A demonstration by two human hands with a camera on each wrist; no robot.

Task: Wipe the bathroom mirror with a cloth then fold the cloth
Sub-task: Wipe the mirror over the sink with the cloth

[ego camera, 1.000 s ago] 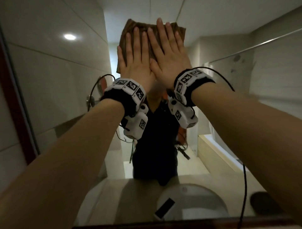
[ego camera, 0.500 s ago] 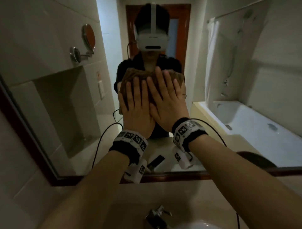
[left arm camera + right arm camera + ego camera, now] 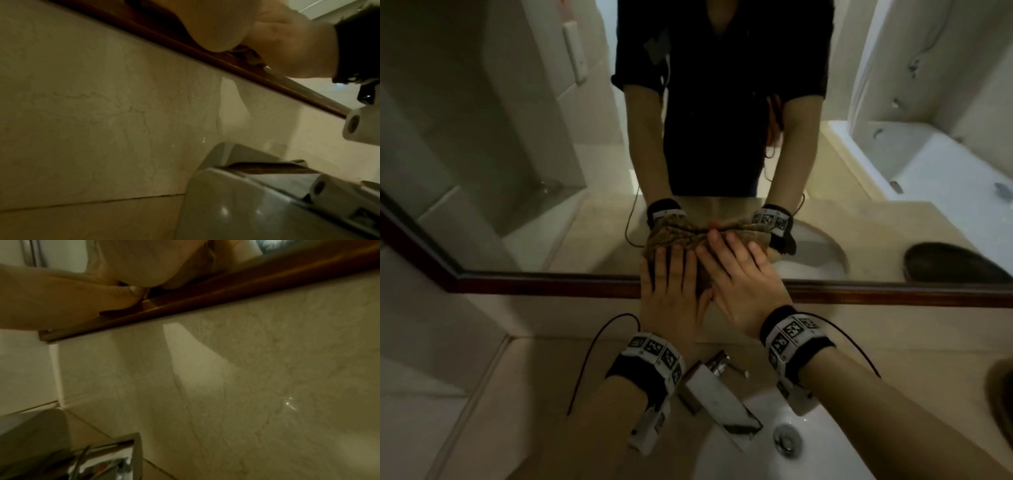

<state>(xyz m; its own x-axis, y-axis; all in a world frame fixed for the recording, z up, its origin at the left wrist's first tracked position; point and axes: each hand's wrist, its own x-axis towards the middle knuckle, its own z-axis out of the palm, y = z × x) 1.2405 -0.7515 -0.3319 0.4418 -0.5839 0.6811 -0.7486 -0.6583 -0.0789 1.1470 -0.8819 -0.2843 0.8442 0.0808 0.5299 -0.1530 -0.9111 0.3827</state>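
A brown cloth [image 3: 681,238] is pressed flat against the mirror [image 3: 517,137], right at its lower edge above the dark wooden frame [image 3: 544,282]. My left hand [image 3: 671,281] and right hand [image 3: 736,270] lie side by side on the cloth, fingers straight and pointing up, palms crossing the frame. The right hand partly overlaps the left at the thumb side. In the left wrist view only the heel of the left hand [image 3: 216,24] and a sliver of cloth [image 3: 244,52] show against the frame. The right wrist view shows the heel of the right hand [image 3: 144,261] over the frame [image 3: 246,293].
A chrome faucet [image 3: 719,394] stands directly under my wrists, over the white basin [image 3: 774,442]. The beige stone counter [image 3: 517,394] runs left and right. A dark round object [image 3: 1000,394] sits at the right edge. Cables hang from both wrist bands.
Both hands have slid the cloth straight down the mirror, from head height to its bottom edge. The head view has tilted down onto the faucet and basin.
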